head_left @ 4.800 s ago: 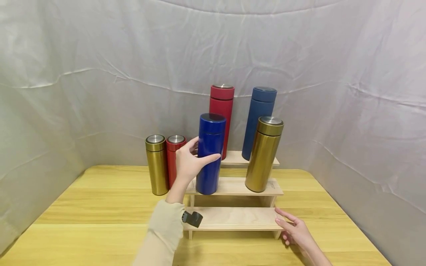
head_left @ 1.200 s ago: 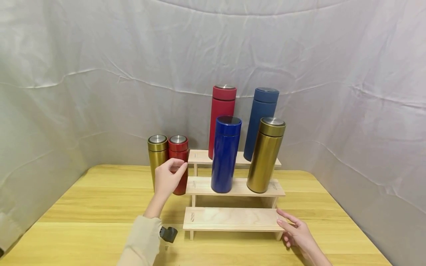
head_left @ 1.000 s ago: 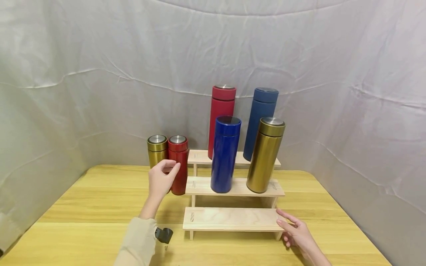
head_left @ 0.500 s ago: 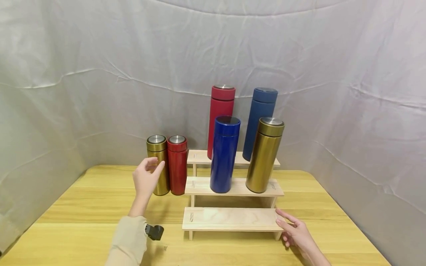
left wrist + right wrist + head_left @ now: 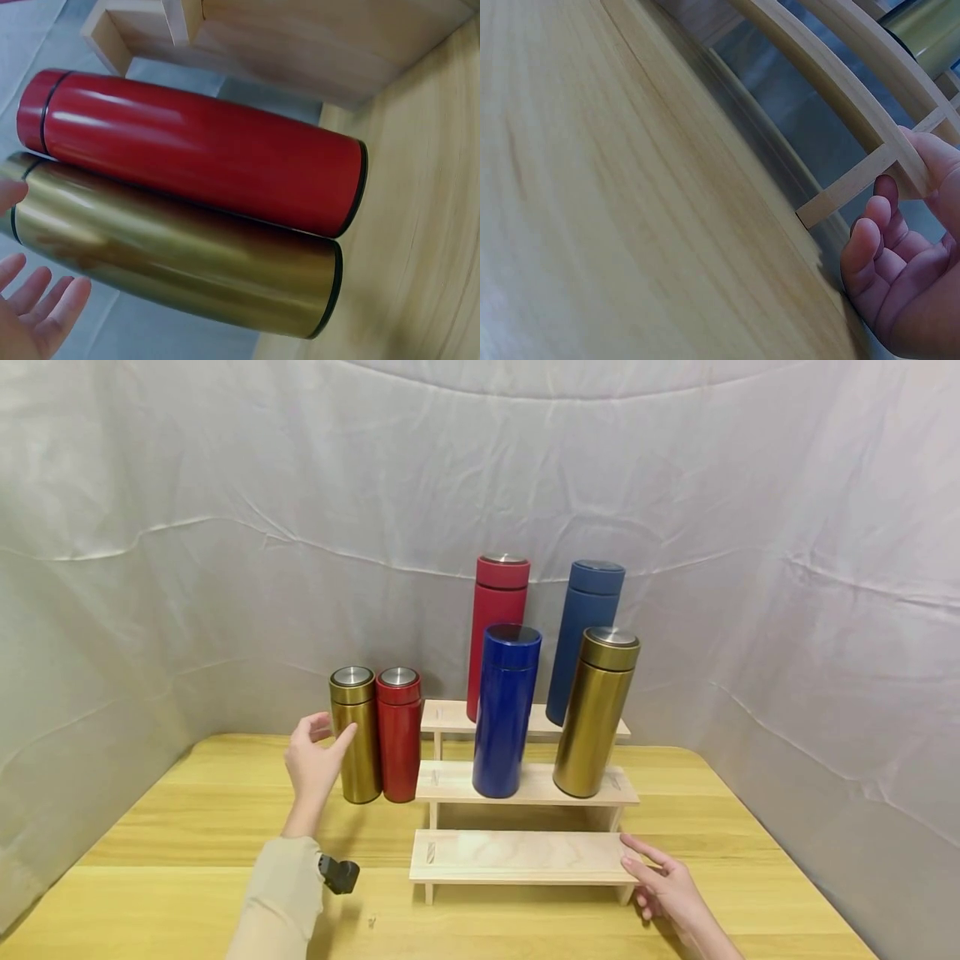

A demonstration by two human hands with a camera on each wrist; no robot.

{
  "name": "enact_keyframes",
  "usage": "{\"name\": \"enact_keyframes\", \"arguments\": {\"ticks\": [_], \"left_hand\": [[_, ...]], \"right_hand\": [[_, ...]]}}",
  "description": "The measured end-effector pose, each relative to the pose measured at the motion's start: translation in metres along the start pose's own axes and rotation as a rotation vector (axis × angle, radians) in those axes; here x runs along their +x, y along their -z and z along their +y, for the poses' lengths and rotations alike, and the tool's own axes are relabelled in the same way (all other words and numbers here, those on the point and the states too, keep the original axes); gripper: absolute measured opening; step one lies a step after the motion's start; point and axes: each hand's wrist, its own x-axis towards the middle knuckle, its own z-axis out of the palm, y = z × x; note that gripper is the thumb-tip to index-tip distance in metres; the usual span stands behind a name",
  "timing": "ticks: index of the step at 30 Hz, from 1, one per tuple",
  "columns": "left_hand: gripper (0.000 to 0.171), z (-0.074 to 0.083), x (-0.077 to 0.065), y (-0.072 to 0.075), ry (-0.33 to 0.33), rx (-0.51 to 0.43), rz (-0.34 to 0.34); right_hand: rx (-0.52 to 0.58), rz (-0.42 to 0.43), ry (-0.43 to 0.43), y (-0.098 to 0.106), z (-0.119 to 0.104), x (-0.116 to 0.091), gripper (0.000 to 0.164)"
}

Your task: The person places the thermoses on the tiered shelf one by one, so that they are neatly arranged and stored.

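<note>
Head view: A person's L hand, thumb & fingers spread apart, hovers at the side of a gold vacuum flask, upright on the wood-grain table just right of the palm. A glossy red flask stands next to it, on the side away from that hand. Below the hand: a beige sleeve w/ a small black wrist cam. The R hand pinches the near end of the lowest step of a 3-tier wooden stand. Up & left of that hand, the mid step holds a royal-blue flask and a 2nd gold flask; farther from it, the top step holds a crimson flask and a slate-blue flask.

L wrist view: Thumb shows in front of the gold flask nr its lid seam, fingers along the other side; contact can't be told.

R wrist view: Fingers curl under the step's end, w/ a stand leg just beside them.
</note>
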Motion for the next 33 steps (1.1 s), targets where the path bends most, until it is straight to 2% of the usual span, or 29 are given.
{"name": "enact_keyframes", "arguments": {"ticks": [3, 11, 18, 25, 33], "left_hand": [[0.051, -0.003, 0.003, 0.000, 0.029, -0.020, -0.037], [0.075, -0.006, 0.009, -0.001, 0.128, -0.041, -0.199], [0.085, -0.014, 0.011, -0.005, 0.153, -0.058, -0.299], [0.092, -0.019, 0.013, -0.009, 0.173, -0.052, -0.335], [0.087, -0.022, 0.011, -0.014, 0.130, -0.042, -0.331]], "right_hand": [[-0.005, 0.005, -0.001, 0.000, 0.000, 0.000, 0.028], [-0.006, 0.000, 0.010, 0.000, 0.001, -0.001, 0.029], [-0.008, 0.004, 0.009, 0.000, 0.002, -0.001, 0.028], [-0.013, 0.013, 0.010, -0.001, 0.001, 0.000, 0.028], [-0.008, 0.009, 0.010, -0.001, 0.000, -0.001, 0.028]]}}
